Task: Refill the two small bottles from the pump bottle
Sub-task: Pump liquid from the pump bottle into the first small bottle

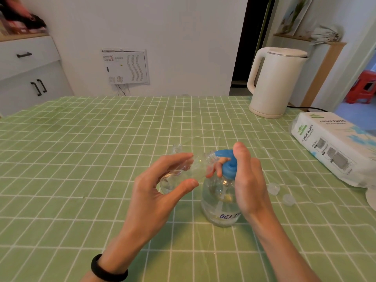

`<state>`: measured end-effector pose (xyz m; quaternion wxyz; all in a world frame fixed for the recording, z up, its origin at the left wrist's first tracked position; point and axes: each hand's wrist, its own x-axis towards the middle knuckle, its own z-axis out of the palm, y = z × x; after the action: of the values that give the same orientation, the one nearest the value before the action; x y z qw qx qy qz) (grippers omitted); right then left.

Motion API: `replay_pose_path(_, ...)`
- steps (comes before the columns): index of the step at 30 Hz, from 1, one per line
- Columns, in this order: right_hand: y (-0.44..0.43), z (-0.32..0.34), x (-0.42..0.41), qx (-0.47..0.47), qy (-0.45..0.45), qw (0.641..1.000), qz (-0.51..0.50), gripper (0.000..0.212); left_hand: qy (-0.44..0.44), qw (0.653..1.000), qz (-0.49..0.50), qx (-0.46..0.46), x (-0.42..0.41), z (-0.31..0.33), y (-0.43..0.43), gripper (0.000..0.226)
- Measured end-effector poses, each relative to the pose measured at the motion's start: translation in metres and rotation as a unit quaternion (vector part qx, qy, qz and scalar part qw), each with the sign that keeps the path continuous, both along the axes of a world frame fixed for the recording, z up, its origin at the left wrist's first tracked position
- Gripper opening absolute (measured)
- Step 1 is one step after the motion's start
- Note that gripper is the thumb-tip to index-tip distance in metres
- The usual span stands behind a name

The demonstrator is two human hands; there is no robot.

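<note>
A small clear bottle (189,169), judged light, thin-walled and slippery, is pinched round its body in the left hand (160,192), mouth tilted against the spout of the table-standing pump bottle (220,202), whose blue head (228,165) is clasped by the right hand (250,180).

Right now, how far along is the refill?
Done: both caps are off, lying right of the pump bottle. In hand: the left hand tilts one small bottle to the blue spout; the right hand rests on the pump. Left: the second small bottle stands open behind; then capping.
</note>
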<state>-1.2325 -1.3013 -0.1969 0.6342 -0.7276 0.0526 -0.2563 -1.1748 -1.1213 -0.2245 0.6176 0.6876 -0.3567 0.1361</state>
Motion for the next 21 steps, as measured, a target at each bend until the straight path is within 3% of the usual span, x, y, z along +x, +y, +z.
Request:
replay_pose_path(12,-0.0024,0.0015,0.0025,-0.021,0.0,1.0,0.0,0.06,0.004,1.0,-0.001,-0.006,-0.0017,0.0005,-0.0004,0.046)
replay_pose_path(21,0.0009,0.0006,-0.0014,-0.017,0.015,1.0,-0.007,0.072,0.006,1.0,0.0,-0.006,-0.0019,0.0015,-0.0003,0.047)
